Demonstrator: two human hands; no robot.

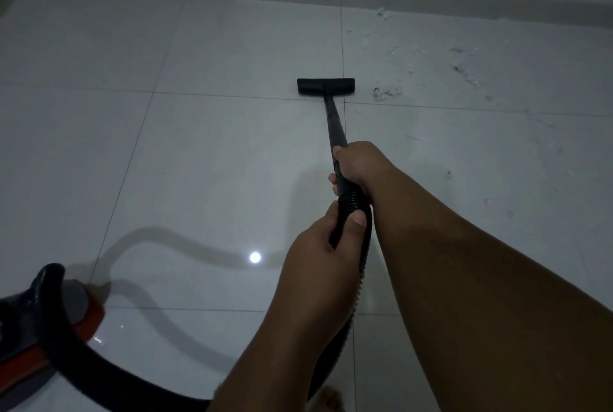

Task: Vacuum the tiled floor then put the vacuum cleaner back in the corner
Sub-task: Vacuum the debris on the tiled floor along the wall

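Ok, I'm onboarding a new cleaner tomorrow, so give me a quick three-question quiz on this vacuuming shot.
1. True or false: the floor nozzle sits on top of the scattered debris.
2. Which hand grips the wand nearer the nozzle? A) left hand B) right hand
3. Fill in: the vacuum cleaner body is black and ____.
Key: 1 false, the debris lies to its right. 2 B; the left hand holds the ribbed hose. 3 red.
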